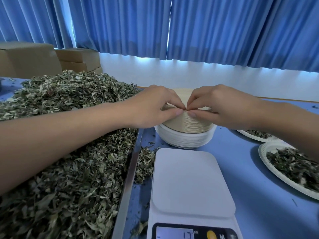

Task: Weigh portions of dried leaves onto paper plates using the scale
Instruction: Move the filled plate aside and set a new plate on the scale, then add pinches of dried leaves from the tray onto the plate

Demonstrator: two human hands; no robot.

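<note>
my left hand (155,106) and right hand (217,107) meet at the plate stack (186,135), fingers (174,112) pinching its top rim to peel one plate for the bare scale (191,183) below them; leaves (69,161) heaped left of the fingers.

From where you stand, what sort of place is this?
Likely a small herb-packing workroom: a heap of dried leaves, a scale, filled plates, and boxes by blue curtains.
</note>
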